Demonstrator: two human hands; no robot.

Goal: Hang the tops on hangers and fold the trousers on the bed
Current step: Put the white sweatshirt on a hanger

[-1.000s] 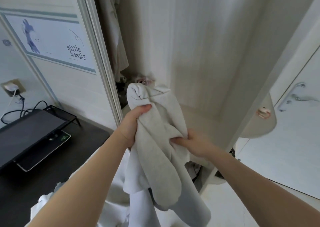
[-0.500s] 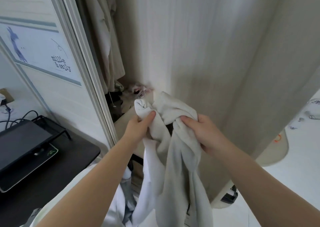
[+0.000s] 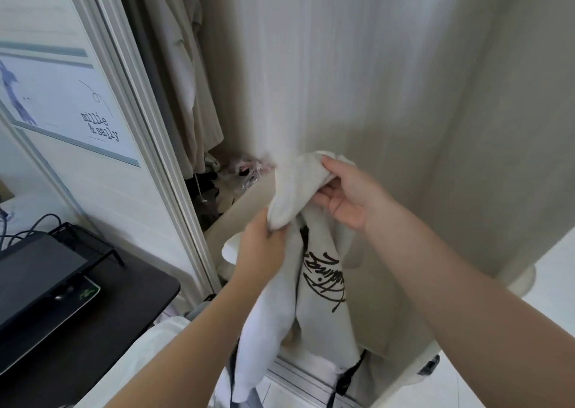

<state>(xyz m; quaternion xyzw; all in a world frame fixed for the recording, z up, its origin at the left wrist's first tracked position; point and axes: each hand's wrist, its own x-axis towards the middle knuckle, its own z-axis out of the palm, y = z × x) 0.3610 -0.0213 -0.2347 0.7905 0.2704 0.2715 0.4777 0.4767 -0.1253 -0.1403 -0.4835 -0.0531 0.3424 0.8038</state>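
Head view: an off-white fleece top (image 3: 323, 283) with a black script print is held up in the air in front of a tall cream wardrobe panel (image 3: 373, 80), its lower part hanging down between the person's forearms. The left hand (image 3: 264, 245) has its fingers curled round a bunched fold of the fabric. The right hand (image 3: 345, 193) is above it, palm turned towards the camera, and pinches the upper end of the fabric with the thumb on top and the fingers beneath.

Half a second ago both hands gripped the bundle side by side at the same height. Now the right one is higher and the left lower, with a band of fabric stretched between them. The black script was hidden in the folds then and is now in view below the hands.

Beige garments (image 3: 186, 80) hang in the open wardrobe to the left. Further left, a poster (image 3: 77, 112) reading "millie & sally" is on the wall above a dark surface (image 3: 124, 298) that carries a black screen (image 3: 34, 277).
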